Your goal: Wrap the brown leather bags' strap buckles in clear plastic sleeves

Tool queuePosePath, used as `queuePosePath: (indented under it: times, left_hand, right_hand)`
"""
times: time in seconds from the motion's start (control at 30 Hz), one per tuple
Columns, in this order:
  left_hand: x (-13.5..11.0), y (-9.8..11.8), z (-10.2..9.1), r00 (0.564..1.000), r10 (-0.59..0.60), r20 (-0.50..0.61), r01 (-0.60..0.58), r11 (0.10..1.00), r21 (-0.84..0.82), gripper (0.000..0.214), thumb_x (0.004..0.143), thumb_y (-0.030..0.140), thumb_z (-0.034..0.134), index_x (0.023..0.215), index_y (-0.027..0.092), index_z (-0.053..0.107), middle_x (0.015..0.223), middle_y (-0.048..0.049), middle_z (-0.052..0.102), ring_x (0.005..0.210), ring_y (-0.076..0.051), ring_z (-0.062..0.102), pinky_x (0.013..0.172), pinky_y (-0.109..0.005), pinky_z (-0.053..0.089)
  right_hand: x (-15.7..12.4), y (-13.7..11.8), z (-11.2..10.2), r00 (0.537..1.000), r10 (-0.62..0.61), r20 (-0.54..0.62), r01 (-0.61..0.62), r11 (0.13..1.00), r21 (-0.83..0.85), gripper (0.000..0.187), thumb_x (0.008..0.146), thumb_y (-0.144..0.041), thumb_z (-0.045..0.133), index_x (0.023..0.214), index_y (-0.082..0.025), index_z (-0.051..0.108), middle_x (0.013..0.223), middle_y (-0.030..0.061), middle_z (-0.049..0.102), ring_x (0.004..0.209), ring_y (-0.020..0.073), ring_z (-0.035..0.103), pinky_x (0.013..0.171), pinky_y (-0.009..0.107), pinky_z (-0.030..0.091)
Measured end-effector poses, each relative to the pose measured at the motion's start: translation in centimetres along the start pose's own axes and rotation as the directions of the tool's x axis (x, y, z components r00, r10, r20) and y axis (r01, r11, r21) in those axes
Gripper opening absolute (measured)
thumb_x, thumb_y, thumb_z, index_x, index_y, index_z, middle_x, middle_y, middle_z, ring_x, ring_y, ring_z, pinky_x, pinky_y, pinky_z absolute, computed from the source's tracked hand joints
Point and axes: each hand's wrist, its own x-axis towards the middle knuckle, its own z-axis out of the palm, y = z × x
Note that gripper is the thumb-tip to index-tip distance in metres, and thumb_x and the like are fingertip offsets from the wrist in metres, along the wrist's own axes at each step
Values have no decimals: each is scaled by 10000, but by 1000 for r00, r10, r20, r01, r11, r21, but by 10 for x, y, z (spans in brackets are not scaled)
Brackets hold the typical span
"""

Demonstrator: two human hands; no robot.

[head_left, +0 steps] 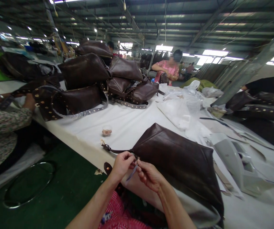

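Observation:
A dark brown leather handbag (175,152) lies on its side at the near edge of the white-covered table. My left hand (122,164) is closed in a pinch at the bag's near left corner, beside its strap. What its fingertips hold is hidden. Close against it, my right hand (151,175) pinches the top of a thin bluish strip (132,173), which hangs down between the two hands. A small gold-coloured metal piece shows by the fingertips. The strap (117,150) runs left along the table and ends in a gold buckle (102,142).
A small clear tub (107,131) stands left of the bag. Several finished-looking brown bags (86,70) are piled behind. Clear plastic bags (184,108) and a grey plastic dispenser (237,162) lie rightward. Co-workers sit left (3,127), far (166,68) and right (265,86).

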Motion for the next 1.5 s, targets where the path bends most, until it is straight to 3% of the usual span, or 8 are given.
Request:
queuePosePath:
  times: [0.37,0.5,0.63,0.83,0.93,1.2,1.33,1.5]
  left_hand:
    - [1,9,-2,998,-50,34,48,998,48,149,680,307,585,667,159,581,636,1,643,598,-135,614,555,-227,489]
    - [-1,7,-3,992,125,22,-127,964,233,141,728,284,551,665,166,597,634,-2,628,618,-143,586,600,-244,465]
    - [-7,5,-2,922,386,38,-353,795,494,170,776,219,491,666,176,612,683,-16,631,673,-151,570,667,-258,427]
    - [-13,1,2,902,431,32,-356,699,620,182,795,162,484,660,181,606,688,-28,630,676,-163,575,650,-261,408]
    - [-15,0,1,870,472,139,-421,568,707,222,838,145,455,704,184,628,727,-42,640,700,-168,588,665,-265,425]
    - [-22,-21,-10,669,627,399,-643,219,734,297,888,128,420,1054,149,665,1057,-132,684,952,-226,647,839,-315,527]
    - [-25,-25,-12,685,638,351,-663,348,663,364,888,123,399,1151,151,649,1164,-138,669,1058,-228,637,927,-324,508]
    - [-21,-6,-8,888,446,114,-431,719,546,209,841,164,503,877,189,708,893,-62,722,836,-187,671,776,-272,519]
  right_hand:
    - [-9,-1,4,993,-110,46,112,992,-54,359,653,-301,810,883,-69,662,605,-23,573,423,34,502,349,102,398]
    - [-6,4,8,981,-192,-28,188,976,-108,321,624,-334,809,749,-91,641,544,-39,534,376,24,429,309,113,322]
    - [-2,12,13,960,-264,-92,251,958,-137,372,626,-424,791,609,-125,570,473,-48,507,345,26,398,311,136,307]
    - [2,22,19,929,-340,-149,304,927,-220,433,634,-508,747,539,-144,534,379,-40,481,310,43,400,322,151,304]
    - [4,24,20,918,-365,-156,323,916,-240,428,645,-514,731,544,-149,533,388,-31,499,319,51,416,333,156,314]
    - [-1,22,20,921,-370,-121,336,912,-235,393,653,-483,704,526,-156,527,368,-23,493,317,60,408,343,171,302]
    - [-2,21,21,925,-360,-123,324,915,-240,384,639,-478,704,527,-150,537,386,-20,505,323,57,415,343,169,298]
    - [-1,21,21,926,-347,-147,301,916,-266,412,631,-507,702,513,-157,521,361,-28,479,304,57,400,336,172,287]
